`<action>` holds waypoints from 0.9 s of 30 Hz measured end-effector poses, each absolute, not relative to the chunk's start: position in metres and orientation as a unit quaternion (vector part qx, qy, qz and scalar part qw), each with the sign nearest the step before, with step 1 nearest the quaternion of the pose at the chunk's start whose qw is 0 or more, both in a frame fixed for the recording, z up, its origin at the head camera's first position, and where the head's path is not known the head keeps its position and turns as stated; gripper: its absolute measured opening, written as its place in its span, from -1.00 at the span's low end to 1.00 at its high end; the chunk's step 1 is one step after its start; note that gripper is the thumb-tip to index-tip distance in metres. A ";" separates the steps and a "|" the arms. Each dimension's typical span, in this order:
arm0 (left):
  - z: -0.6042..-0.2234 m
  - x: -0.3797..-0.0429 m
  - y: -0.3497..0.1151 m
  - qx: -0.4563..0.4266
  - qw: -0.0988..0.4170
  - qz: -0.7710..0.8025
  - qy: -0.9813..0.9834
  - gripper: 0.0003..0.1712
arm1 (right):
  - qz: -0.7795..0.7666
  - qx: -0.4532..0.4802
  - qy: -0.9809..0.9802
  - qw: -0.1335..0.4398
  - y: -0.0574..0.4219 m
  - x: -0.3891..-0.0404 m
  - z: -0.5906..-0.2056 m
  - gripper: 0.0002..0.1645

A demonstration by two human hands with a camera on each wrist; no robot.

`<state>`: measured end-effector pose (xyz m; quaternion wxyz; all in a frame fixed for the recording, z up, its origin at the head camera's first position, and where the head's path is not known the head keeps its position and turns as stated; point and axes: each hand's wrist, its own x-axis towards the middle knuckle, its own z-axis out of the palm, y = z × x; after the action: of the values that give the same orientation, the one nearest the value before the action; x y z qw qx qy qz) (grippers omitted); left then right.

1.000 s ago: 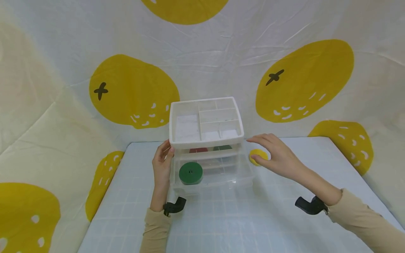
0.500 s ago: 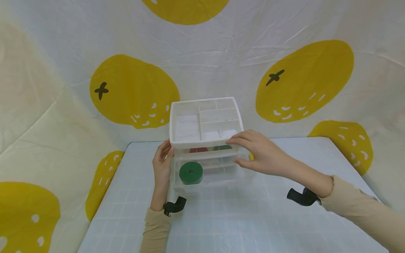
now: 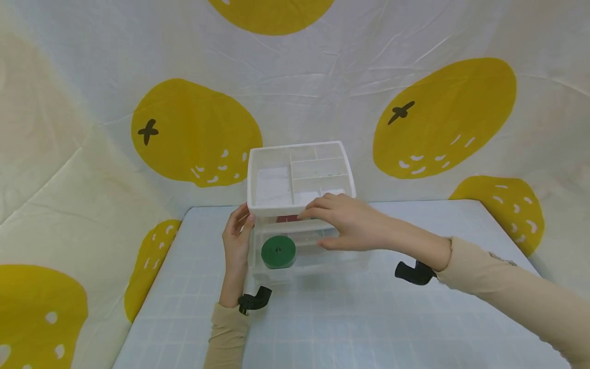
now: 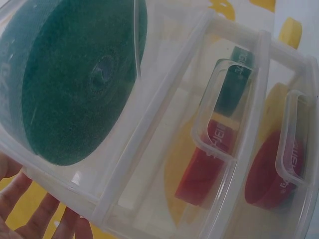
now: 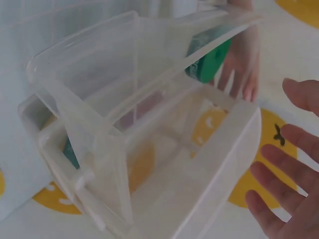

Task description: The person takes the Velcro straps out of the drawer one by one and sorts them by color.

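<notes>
While resting a loose left hand [image 3: 237,236] on the left edge of the organizer [image 3: 272,210], kinda hovering the right hand [image 3: 350,223], fingers and thumb apart, over the pulled-out drawer [image 3: 272,278], with decent room right of 1 green roll [image 3: 278,252].

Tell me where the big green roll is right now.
In the head view, the big green roll lies at the left side of the pulled-out clear drawer, below the white tray and just right of the left hand.
</notes>
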<state>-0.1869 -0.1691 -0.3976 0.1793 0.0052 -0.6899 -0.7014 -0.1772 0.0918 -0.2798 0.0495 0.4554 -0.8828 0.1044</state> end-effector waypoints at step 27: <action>-0.422 -0.203 -0.174 0.003 0.199 -0.698 -0.688 -0.55 | -0.001 0.518 -0.851 -0.084 0.027 -0.199 -0.293 -0.28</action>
<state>-0.2029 -0.1740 -0.4220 0.1989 0.0029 -0.6879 -0.6981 -0.1989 0.0266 -0.2928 -0.0843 0.5184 -0.8509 -0.0009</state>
